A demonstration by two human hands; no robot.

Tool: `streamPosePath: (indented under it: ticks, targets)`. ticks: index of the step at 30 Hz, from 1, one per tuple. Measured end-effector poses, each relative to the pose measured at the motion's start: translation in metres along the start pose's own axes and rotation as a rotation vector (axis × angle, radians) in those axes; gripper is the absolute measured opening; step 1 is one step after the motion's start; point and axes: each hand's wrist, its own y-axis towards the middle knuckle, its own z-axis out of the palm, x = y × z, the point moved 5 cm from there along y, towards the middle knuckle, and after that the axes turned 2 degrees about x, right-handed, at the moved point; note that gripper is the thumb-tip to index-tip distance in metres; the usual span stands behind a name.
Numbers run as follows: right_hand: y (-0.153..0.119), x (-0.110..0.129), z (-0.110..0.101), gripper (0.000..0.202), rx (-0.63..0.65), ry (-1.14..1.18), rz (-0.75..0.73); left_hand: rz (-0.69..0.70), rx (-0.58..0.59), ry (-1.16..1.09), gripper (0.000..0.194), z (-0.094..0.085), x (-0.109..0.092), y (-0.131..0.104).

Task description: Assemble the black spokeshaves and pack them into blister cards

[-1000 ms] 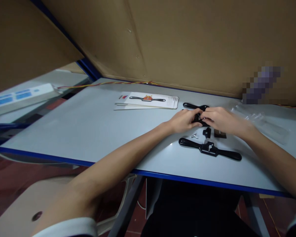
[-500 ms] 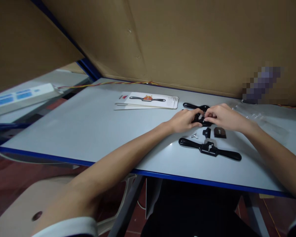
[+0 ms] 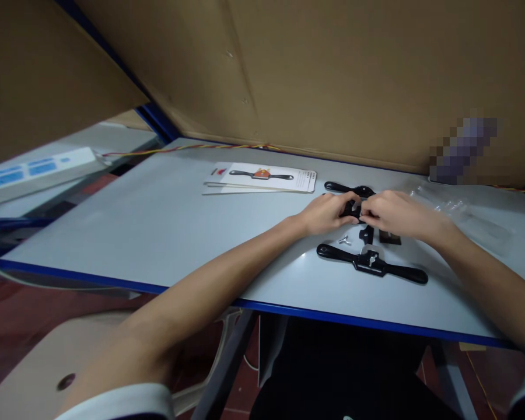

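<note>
My left hand (image 3: 328, 213) holds a black spokeshave (image 3: 353, 209) by its middle, thumb in front and fingers behind. Pressed together over the same spot, the fingertips of my right hand (image 3: 396, 214) pinch something too small and covered to make out. Just behind lies another black spokeshave (image 3: 342, 187), partly hidden by my hands. Nearer me, a spokeshave body (image 3: 370, 265) rests flat with both handles showing. Between it and my hands are a black cap piece (image 3: 366, 235), a dark square blade (image 3: 391, 238) partly under my right hand, and a small silver wing screw (image 3: 345, 240).
Printed spokeshave cards (image 3: 262, 177) lie stacked at the back of the grey table (image 3: 149, 233). Clear plastic packaging (image 3: 472, 216) is on the right. A cardboard wall (image 3: 310, 81) rises behind, and a white power strip (image 3: 39, 169) sits at far left.
My right hand has turned and lowered slightly toward me, now covering part of the dark blade. My left hand keeps its hold on the spokeshave.
</note>
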Motion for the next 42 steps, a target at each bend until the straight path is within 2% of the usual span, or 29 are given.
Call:
streamPosePath:
  ticks: [3, 5, 12, 15, 21, 25, 32, 38, 42]
  targets:
    - [0.001, 0.002, -0.006, 0.020, -0.127, -0.065, 0.059, -0.005, -0.001, -0.001, 0.052, -0.001, 0.000, 0.000]
    - [0.001, 0.000, -0.008, 0.020, -0.164, -0.060, 0.078, 0.001, -0.004, -0.002, 0.053, -0.001, -0.001, 0.000]
    - [-0.004, -0.007, -0.001, 0.021, 0.002, 0.015, -0.014, -0.009, 0.006, 0.013, 0.054, -0.001, -0.001, 0.000]
    - [-0.003, 0.000, -0.001, 0.023, 0.009, -0.005, -0.044, 0.000, 0.000, 0.020, 0.053, 0.000, -0.001, 0.000]
    - [0.001, 0.000, -0.006, 0.027, -0.120, -0.145, 0.079, -0.005, 0.007, 0.012, 0.050, -0.001, -0.002, -0.001]
    - [0.000, -0.002, -0.004, 0.035, -0.026, -0.132, 0.089, -0.012, 0.004, 0.008, 0.052, -0.001, -0.002, 0.000]
    - [-0.005, -0.002, -0.002, 0.034, 0.083, -0.026, 0.100, -0.005, 0.002, 0.010, 0.053, 0.000, 0.000, 0.000]
    - [-0.008, -0.004, -0.002, 0.029, 0.123, 0.045, 0.043, -0.017, 0.012, 0.079, 0.053, -0.001, -0.003, -0.002]
    - [-0.008, -0.018, -0.006, 0.010, 0.101, 0.162, 0.068, -0.002, 0.035, 0.188, 0.039, -0.002, -0.005, -0.004]
